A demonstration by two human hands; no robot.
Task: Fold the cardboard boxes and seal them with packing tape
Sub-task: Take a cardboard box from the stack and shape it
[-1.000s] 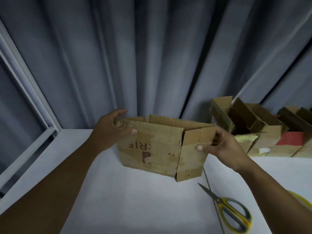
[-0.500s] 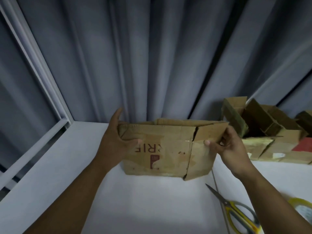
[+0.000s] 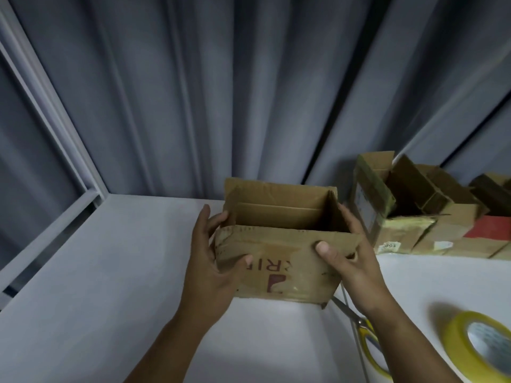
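Box held in both hands, top open.

Left hand grips the box's left end: thumb on the near face, fingers wrapped round the side wall. Right hand grips the right end the same way, thumb flat on the near face, fingers along the right wall. Box sits upright between the 2 hands over the white table; cannot tell if its base touches. Near face has red print, upside down. Scissors with yellow handles lie just under the right forearm, partly hidden, blades pointing at the box's lower right corner. Yellow tape roll is right of the right forearm, blurred. Row of other boxes is beyond and right of the right hand, against the grey curtain.
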